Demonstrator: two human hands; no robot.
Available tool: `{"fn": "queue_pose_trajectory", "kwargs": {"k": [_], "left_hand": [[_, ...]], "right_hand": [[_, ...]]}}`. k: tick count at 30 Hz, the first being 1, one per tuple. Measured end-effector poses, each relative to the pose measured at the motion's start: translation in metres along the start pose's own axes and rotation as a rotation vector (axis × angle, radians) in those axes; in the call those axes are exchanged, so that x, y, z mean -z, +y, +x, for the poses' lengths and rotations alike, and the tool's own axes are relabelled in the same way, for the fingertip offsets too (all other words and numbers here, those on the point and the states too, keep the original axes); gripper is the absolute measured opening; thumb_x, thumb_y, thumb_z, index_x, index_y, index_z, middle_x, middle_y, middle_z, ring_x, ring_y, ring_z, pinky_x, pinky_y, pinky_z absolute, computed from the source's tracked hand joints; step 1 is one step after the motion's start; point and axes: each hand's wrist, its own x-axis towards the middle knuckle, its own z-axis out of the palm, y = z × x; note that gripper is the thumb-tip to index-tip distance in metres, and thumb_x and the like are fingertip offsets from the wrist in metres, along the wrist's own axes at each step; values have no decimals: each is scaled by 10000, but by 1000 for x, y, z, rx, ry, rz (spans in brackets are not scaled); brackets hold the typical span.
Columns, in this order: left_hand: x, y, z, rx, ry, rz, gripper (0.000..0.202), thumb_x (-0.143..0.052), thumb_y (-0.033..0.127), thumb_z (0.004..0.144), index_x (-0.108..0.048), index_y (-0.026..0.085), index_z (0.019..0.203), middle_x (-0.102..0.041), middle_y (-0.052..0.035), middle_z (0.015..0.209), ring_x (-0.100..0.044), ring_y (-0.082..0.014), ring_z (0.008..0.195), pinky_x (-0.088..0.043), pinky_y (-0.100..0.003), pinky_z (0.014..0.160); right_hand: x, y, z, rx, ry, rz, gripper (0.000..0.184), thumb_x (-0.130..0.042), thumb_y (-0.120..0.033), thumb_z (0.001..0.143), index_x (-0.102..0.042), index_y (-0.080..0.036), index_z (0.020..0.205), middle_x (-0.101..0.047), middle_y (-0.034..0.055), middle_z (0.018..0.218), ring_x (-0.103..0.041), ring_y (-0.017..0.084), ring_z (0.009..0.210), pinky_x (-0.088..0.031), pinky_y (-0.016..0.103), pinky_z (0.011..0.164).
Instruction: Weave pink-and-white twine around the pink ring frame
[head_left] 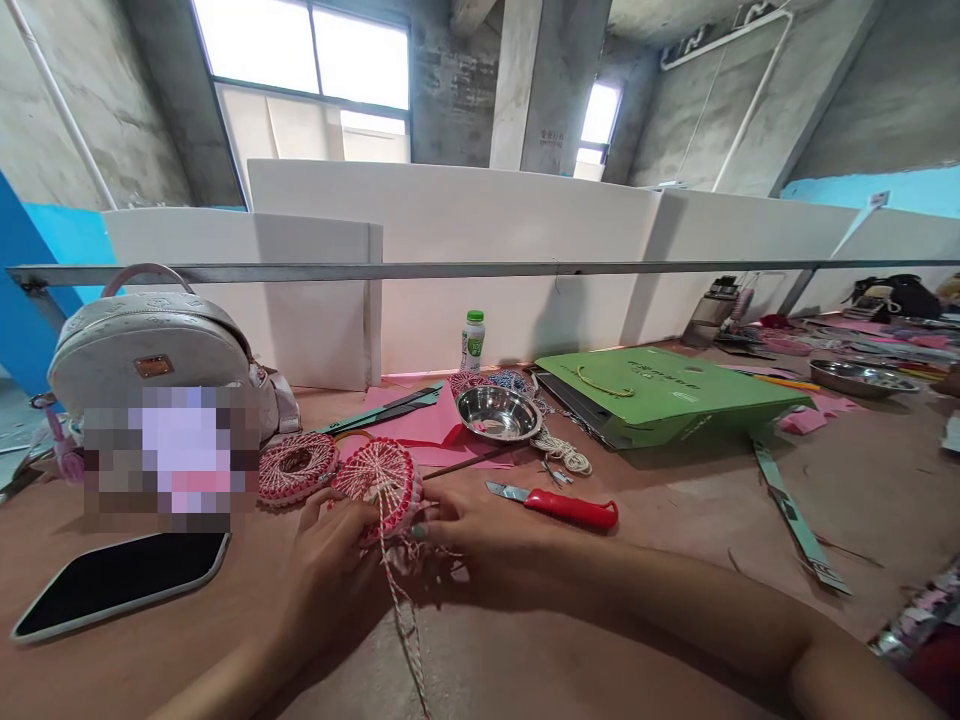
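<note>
A round disc wound with red-and-white twine [379, 482] stands tilted on the table between my hands. My left hand [330, 545] is closed on its lower left edge. My right hand [480, 520] pinches its lower right edge, fingers pressed together. A strand of the same twine [405, 620] runs from the disc down toward me. A second wound disc [298, 467] lies flat just left of the first, untouched.
A red-handled knife [559, 506] lies right of my hands. A steel bowl [498, 412], pink paper [427, 425], a green paper bag [660, 390] and a small bottle [472, 342] sit behind. A phone [120, 580] and a white handbag [150, 340] are at left.
</note>
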Motion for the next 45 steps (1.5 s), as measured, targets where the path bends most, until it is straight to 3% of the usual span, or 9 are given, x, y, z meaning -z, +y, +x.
{"fn": "queue_pose_trajectory", "kwargs": {"k": [3, 11, 15, 21, 29, 33, 36, 40, 45], "left_hand": [[0, -4, -3, 5, -44, 21, 53, -560, 229, 952, -608, 242, 933, -695, 38, 764, -612, -179, 704, -417, -371, 921], [-5, -15, -10, 267, -70, -52, 157, -542, 345, 945, -660, 244, 966, -717, -34, 951, -598, -247, 945, -495, -351, 794], [-6, -16, -10, 339, -39, -93, 178, -546, 344, 927, -684, 238, 965, -708, -52, 987, -585, -258, 983, -513, -369, 809], [-5, -16, -11, 398, 9, -127, 177, -588, 356, 903, -698, 236, 972, -689, -55, 982, -591, -249, 941, -511, -361, 779], [-5, -14, -9, 397, -16, -112, 208, -569, 382, 925, -708, 237, 978, -691, -47, 954, -591, -242, 906, -505, -347, 755], [-4, -9, -9, 390, -56, -94, 186, -534, 318, 940, -696, 230, 965, -685, -50, 978, -589, -237, 923, -503, -346, 770], [-5, -10, -11, 410, -31, -121, 185, -546, 322, 935, -695, 232, 995, -683, -52, 985, -598, -237, 934, -517, -347, 772], [-6, -16, -11, 434, 29, -151, 212, -601, 394, 906, -710, 239, 1002, -686, -60, 1004, -617, -244, 925, -536, -344, 731], [-8, -19, -12, 449, 23, -165, 227, -583, 403, 920, -708, 237, 1012, -672, -65, 987, -611, -234, 884, -530, -335, 700]], "right_hand": [[-2, 1, -4, -100, -106, 95, 353, -866, -329, 754, -663, -224, 1023, -629, -15, 880, -584, 97, 710, -488, 244, 691], [23, -1, 20, 261, 168, 25, 285, -783, -441, 811, -678, -204, 928, -660, 19, 894, -611, 148, 796, -482, 267, 712], [24, -1, 22, 299, 62, -116, 349, -782, -486, 799, -662, -158, 801, -625, 11, 749, -547, 122, 658, -463, 263, 653], [20, 12, 14, 304, 215, -373, 356, -722, -536, 857, -686, -189, 933, -597, 6, 771, -516, 123, 642, -434, 247, 574], [15, -7, -1, 703, 34, -732, 350, -710, -531, 881, -739, -195, 786, -616, 70, 1010, -581, 217, 1010, -463, 393, 964], [2, -3, -11, 540, -197, -635, 381, -592, -531, 967, -731, -188, 874, -668, 57, 863, -631, 181, 820, -513, 343, 810], [3, 4, -5, 425, 26, -595, 371, -596, -537, 957, -723, -188, 960, -643, 34, 797, -584, 156, 691, -483, 274, 628], [15, 5, 9, 423, 219, -772, 253, -673, -447, 913, -741, -212, 979, -695, 56, 948, -614, 198, 851, -487, 298, 712], [9, 3, 2, 634, 1, -924, 293, -693, -475, 882, -717, -214, 750, -674, 69, 863, -613, 208, 824, -489, 329, 746]]}}
